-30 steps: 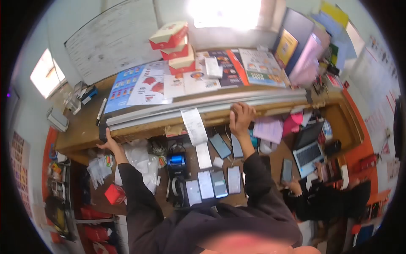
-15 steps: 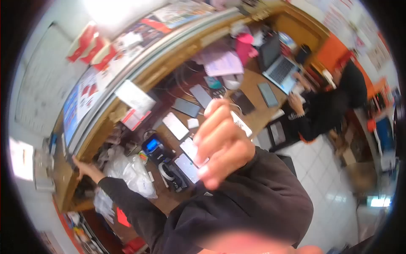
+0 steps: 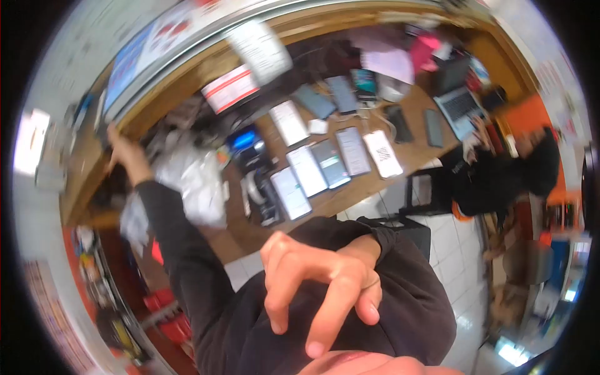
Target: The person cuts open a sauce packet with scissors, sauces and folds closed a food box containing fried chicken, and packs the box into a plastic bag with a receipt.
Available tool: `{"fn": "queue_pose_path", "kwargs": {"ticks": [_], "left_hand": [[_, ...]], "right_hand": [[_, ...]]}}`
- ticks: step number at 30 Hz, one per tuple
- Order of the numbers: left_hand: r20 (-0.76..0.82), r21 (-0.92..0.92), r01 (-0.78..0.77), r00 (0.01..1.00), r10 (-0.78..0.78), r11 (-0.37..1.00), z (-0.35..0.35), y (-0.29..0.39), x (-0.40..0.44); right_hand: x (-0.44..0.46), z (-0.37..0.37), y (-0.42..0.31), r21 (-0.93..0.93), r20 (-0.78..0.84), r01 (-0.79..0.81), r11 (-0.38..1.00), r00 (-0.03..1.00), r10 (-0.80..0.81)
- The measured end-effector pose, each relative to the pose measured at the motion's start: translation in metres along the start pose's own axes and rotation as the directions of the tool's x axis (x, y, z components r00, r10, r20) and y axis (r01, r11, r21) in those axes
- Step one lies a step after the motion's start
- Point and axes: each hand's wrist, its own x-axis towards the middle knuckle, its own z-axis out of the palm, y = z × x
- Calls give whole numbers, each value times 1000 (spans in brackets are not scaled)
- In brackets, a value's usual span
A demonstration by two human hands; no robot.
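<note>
My left hand (image 3: 129, 156) is stretched out to the far left, at the wooden counter edge. Its fingertips are on a dark, narrow object (image 3: 104, 132), blurred and too small to name. My right hand (image 3: 325, 281) is raised close in front of my chest and chin, with bent fingers spread apart and nothing in them. Beyond it, on the desk, lie several phones with lit screens, among them a white-screened phone (image 3: 307, 171), a phone at the near edge (image 3: 290, 194) and one showing a code pattern (image 3: 383, 154).
A card payment terminal (image 3: 247, 145) and a black device (image 3: 265, 197) stand beside white plastic bags (image 3: 194, 184). Papers (image 3: 259, 53) hang at the counter's ledge. To the right, a person in black (image 3: 500, 169) sits at a laptop (image 3: 459, 109). A dark stool (image 3: 419, 194) stands on the tiles.
My right hand has dropped from over the phones toward my chin, and its fingers have spread. The view has turned, uncovering the phones. My left hand still reaches to the counter edge.
</note>
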Motion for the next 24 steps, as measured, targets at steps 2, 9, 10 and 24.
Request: {"fn": "queue_pose_path", "kwargs": {"ticks": [2, 9, 10, 24], "left_hand": [[-15, -23, 44, 999, -44, 999, 10, 10, -14], [-6, -10, 7, 1000, -8, 1000, -43, 17, -56], [-3, -3, 42, 999, -42, 999, -67, 12, -65], [-272, 88, 490, 849, -452, 867, -269, -84, -148]], "right_hand": [[10, 23, 34, 190, 67, -43, 981, 997, 31], [54, 79, 140, 584, 275, -280, 762, 951, 140], [57, 87, 151, 630, 278, -319, 708, 944, 178], [92, 85, 355, 132, 71, -714, 688, 699, 712]]}}
